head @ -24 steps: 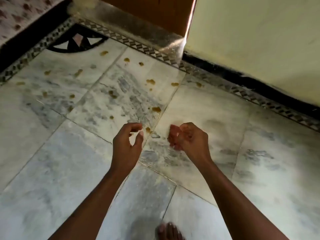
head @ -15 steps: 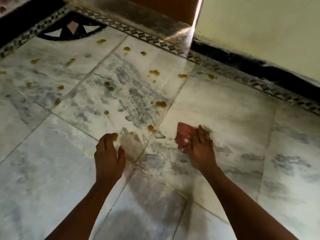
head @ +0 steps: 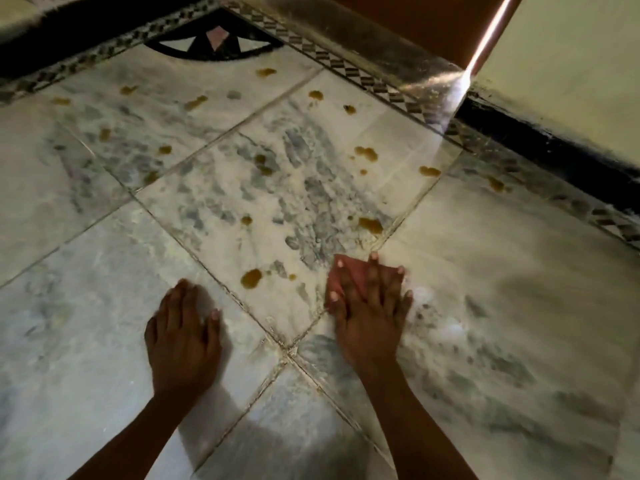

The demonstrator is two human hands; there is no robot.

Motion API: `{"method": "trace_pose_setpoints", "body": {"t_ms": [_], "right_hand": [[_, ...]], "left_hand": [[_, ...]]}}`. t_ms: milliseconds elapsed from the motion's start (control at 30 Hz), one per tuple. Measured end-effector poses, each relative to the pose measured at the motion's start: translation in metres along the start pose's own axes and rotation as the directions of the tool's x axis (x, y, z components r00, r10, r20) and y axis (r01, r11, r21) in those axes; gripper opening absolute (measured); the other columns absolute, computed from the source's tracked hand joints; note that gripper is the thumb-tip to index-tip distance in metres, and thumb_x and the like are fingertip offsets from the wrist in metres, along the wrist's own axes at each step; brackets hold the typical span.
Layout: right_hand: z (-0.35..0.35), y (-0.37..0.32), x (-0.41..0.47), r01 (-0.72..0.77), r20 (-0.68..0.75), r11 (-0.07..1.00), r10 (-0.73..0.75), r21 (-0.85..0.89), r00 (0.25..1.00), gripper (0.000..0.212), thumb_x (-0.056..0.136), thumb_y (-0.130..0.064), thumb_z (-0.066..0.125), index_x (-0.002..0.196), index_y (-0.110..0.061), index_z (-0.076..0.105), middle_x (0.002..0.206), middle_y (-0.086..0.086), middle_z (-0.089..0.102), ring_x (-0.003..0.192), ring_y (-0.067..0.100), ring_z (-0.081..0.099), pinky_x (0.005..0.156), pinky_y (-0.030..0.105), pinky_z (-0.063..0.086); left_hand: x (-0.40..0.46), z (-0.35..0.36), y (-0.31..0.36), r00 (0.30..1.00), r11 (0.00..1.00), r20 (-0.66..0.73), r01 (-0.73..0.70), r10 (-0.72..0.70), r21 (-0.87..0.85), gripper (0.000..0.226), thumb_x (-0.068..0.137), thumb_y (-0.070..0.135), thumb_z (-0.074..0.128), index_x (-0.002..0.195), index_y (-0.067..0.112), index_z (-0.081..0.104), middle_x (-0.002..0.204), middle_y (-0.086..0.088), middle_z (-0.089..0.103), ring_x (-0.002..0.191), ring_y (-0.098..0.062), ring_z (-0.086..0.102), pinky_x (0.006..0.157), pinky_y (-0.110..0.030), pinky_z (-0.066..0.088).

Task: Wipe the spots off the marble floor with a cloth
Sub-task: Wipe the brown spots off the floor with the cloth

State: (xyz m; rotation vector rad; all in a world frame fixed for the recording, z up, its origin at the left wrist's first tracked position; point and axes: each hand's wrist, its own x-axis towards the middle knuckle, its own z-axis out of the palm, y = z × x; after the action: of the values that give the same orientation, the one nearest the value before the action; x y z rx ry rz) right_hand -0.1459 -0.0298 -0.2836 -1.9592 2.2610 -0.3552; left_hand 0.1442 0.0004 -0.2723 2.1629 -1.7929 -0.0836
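Note:
A small pink cloth (head: 349, 273) lies flat on the white-grey marble floor (head: 502, 271). My right hand (head: 369, 313) presses on it with fingers spread, covering most of it. My left hand (head: 183, 337) rests palm down on the floor to the left, holding nothing. Several brown spots dot the tiles ahead: the nearest spot (head: 251, 278) lies between my hands, another spot (head: 370, 224) sits just beyond the cloth, and more spots (head: 366, 152) are scattered toward the far border.
A patterned mosaic border (head: 360, 76) runs along the far edge, with a dark semicircular inlay (head: 211, 46). Beyond it are a wooden door (head: 415, 19) and a cream wall (head: 571, 64) with a black skirting (head: 540, 147) at right.
Both hands have come down from mid-air onto the floor. The right hand has flattened the pink cloth against the marble; the left has planted palm down. The view has dropped closer to the floor.

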Motion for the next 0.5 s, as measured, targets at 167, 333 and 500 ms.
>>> {"method": "trace_pose_setpoints", "body": {"t_ms": [167, 333, 500], "right_hand": [[0.018, -0.063, 0.005, 0.337, 0.047, 0.939, -0.34, 0.063, 0.939, 0.052, 0.108, -0.059, 0.042, 0.159, -0.054, 0.041, 0.179, -0.006, 0.021, 0.166, 0.04, 0.004, 0.13, 0.066, 0.009], [-0.007, -0.024, -0.023, 0.553, 0.217, 0.833, -0.536, -0.022, 0.816, 0.066, 0.106, -0.071, 0.029, 0.168, -0.051, 0.016, 0.182, -0.004, 0.007, 0.167, 0.036, 0.001, 0.129, 0.067, 0.016], [-0.002, -0.038, 0.042, 0.325, 0.264, 0.944, -0.3, -0.057, 0.917, 0.069, 0.102, -0.074, 0.017, 0.167, -0.054, 0.002, 0.182, 0.0, -0.005, 0.166, 0.04, -0.01, 0.131, 0.067, 0.006]], "left_hand": [[0.04, 0.0, -0.024, 0.986, 0.987, 0.052, -0.161, 0.16, 0.023, 0.063, 0.105, 0.037, 0.038, 0.16, 0.005, 0.043, 0.164, -0.016, 0.047, 0.148, -0.039, 0.048, 0.112, -0.054, 0.044], [0.06, 0.003, -0.032, 0.999, 0.999, -0.013, -0.041, 0.041, -0.012, 0.061, 0.104, 0.033, 0.041, 0.157, 0.005, 0.046, 0.167, -0.015, 0.044, 0.15, -0.036, 0.046, 0.116, -0.055, 0.041], [0.06, 0.005, -0.033, 1.0, 1.0, -0.021, -0.005, 0.005, 0.002, 0.059, 0.101, 0.03, 0.042, 0.153, 0.002, 0.051, 0.164, -0.017, 0.046, 0.147, -0.037, 0.049, 0.115, -0.055, 0.042]]}}
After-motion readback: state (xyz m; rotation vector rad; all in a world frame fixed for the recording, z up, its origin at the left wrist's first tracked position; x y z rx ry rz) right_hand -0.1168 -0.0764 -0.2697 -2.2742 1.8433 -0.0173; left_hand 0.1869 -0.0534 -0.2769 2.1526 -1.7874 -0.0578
